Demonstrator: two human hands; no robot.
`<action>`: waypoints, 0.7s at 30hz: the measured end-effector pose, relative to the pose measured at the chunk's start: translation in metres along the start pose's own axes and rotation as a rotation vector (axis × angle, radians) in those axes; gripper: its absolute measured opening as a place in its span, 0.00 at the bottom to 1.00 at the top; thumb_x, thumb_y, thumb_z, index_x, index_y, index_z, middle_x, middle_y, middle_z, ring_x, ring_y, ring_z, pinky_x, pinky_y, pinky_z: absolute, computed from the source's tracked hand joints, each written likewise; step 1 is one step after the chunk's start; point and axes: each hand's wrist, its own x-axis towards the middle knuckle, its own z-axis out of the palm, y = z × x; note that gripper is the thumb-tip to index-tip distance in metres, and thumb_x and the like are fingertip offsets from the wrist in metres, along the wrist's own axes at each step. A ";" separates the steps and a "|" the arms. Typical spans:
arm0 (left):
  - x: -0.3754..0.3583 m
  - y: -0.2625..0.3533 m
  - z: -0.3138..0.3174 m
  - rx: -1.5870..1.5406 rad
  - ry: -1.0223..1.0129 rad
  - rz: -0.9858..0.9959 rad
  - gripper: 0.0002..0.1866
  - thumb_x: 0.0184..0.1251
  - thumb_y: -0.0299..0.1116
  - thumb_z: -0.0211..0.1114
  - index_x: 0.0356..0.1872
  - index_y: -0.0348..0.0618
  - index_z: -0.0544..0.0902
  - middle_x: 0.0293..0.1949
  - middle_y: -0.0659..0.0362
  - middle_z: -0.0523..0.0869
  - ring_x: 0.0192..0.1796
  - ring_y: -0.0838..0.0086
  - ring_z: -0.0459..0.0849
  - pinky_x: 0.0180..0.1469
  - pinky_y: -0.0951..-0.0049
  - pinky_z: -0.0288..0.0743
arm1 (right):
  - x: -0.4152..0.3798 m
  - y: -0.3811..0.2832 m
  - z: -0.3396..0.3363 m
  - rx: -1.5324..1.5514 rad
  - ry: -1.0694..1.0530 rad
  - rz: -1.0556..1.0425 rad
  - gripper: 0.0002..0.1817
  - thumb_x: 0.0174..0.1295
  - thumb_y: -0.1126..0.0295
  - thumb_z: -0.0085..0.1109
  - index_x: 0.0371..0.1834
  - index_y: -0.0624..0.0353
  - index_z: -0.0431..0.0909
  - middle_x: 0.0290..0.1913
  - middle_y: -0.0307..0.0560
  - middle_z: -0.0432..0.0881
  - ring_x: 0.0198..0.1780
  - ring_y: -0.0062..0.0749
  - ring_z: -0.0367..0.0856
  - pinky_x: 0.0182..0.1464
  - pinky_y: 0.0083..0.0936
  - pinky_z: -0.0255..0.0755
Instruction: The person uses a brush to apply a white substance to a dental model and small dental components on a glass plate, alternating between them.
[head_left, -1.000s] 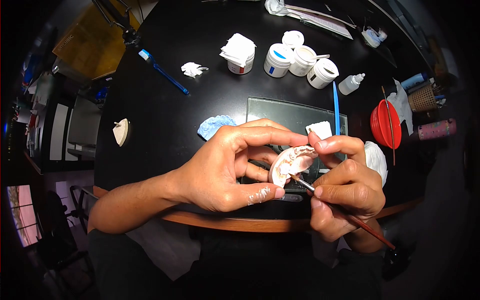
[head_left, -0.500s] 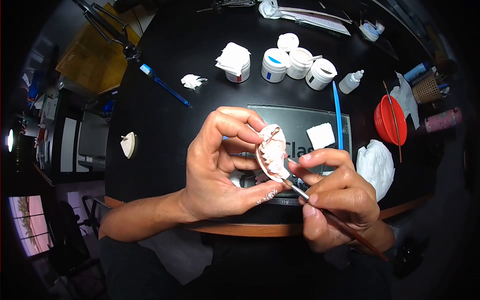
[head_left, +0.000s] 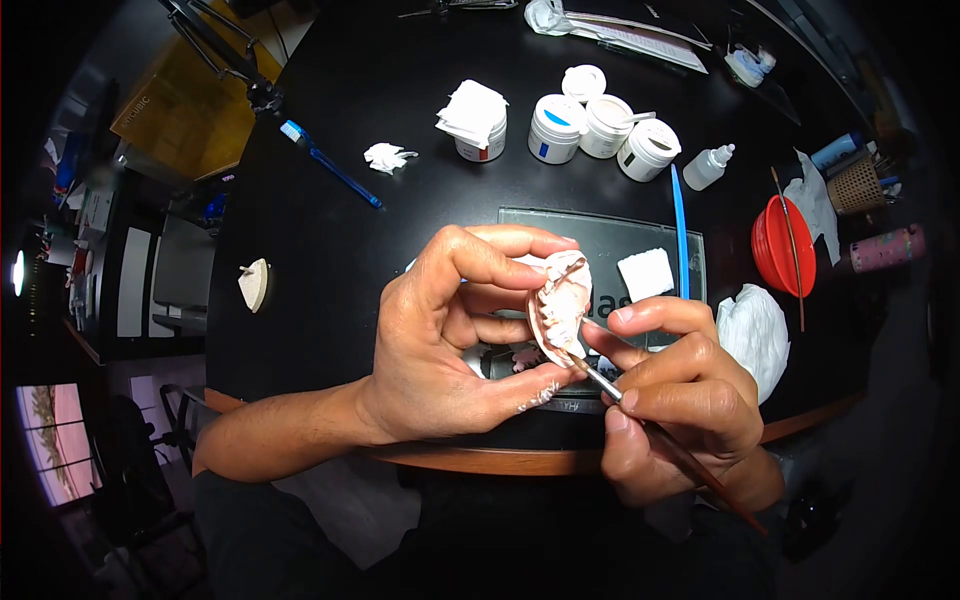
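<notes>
My left hand grips a pinkish-white dental cast by its edges, fingers along the top and far side, thumb below. A row of teeth shows along the cast's left part. White residue marks my thumb. My right hand is closed on a thin paintbrush with a dark red handle and silver ferrule. The brush tip meets the cast's lower end, close to my left thumb. Under both hands lies a glass slab with dark lettering, partly hidden.
Several white jars and a dropper bottle stand behind the slab. To the right are a red bowl with a brush across it and a crumpled tissue. A blue toothbrush and a cast piece lie left.
The cast has shifted slightly right and turned a little in my left hand's fingers. The brush tip stays at its lower end. The whole view has moved slightly.
</notes>
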 end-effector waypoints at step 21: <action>0.001 0.002 0.000 -0.003 0.001 -0.052 0.34 0.54 0.11 0.80 0.57 0.32 0.67 0.70 0.33 0.70 0.70 0.52 0.81 0.64 0.57 0.91 | -0.003 0.003 0.002 0.032 0.009 0.022 0.15 0.47 0.87 0.70 0.38 0.61 0.82 0.37 0.47 0.84 0.58 0.55 0.87 0.57 0.40 0.89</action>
